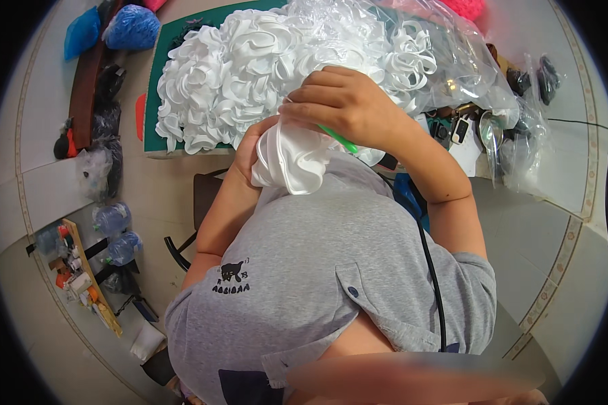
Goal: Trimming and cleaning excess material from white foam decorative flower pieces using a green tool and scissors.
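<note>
gripping white ribbon bundle (pixel 292 162) with left hand (pixel 248 150), upper centre, below-left of right hand (pixel 344 101), seemingly pinching its top.

The left hand (pixel 253 145) is curled, its forearm (pixel 221 212) slanting up from below. Close beside it, the right hand (pixel 344 104) sits higher, back uppermost, fingers (pixel 314 94) bent leftward, right elbow (pixel 463 192) sharply bent, both forearms bare.
</note>
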`<state>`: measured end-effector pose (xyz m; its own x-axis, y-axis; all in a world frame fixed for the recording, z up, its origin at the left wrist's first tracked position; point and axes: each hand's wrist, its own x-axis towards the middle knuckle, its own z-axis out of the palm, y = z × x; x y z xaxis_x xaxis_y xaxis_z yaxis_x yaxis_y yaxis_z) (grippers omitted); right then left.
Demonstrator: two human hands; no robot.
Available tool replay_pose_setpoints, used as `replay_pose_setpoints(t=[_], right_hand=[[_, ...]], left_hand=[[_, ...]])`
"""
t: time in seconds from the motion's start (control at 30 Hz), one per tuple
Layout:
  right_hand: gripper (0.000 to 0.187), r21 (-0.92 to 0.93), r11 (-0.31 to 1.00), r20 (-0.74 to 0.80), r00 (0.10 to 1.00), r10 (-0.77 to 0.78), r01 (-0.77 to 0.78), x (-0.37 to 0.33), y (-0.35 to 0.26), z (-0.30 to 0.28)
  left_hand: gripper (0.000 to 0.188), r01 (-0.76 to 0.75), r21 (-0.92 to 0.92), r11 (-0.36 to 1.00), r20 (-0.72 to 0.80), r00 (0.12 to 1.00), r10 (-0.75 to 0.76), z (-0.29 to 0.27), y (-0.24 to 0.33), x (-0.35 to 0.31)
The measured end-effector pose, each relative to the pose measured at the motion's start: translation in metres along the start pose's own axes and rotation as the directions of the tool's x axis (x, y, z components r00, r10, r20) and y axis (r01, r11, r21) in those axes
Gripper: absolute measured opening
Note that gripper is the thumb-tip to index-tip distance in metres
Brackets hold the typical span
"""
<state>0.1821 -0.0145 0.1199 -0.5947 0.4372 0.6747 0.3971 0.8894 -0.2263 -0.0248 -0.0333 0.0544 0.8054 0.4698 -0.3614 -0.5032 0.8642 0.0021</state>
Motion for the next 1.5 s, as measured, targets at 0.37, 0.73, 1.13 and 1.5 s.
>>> replay_pose_setpoints(t=[0.37,0.73,1.13,1.5], right_hand=[[0.025,0.227,0.97,0.058,0.996,0.072,-0.083,-0.001,0.003,0.001],[0.019,0.451,0.835,0.07,0.945,0.318,-0.315,-0.005,0.011,-0.019],[0.012,0.372,0.83,-0.055,0.882,0.467,-0.416,-0.009,0.002,0.002],[0.013,0.374,0.845,-0.15,0.874,0.462,-0.382,-0.001,-0.017,0.004]], left_hand=[[0.034,-0.176,0.984,-0.037,0.178,0.926,0.333,0.007,-0.009,-0.014],[0.027,-0.309,0.919,-0.245,0.382,0.854,0.353,0.01,-0.011,-0.013],[0.038,-0.323,0.902,-0.285,0.43,0.726,0.537,-0.001,0.007,-0.015],[0.033,-0.302,0.922,-0.241,0.384,0.785,0.486,0.016,0.002,-0.019]])
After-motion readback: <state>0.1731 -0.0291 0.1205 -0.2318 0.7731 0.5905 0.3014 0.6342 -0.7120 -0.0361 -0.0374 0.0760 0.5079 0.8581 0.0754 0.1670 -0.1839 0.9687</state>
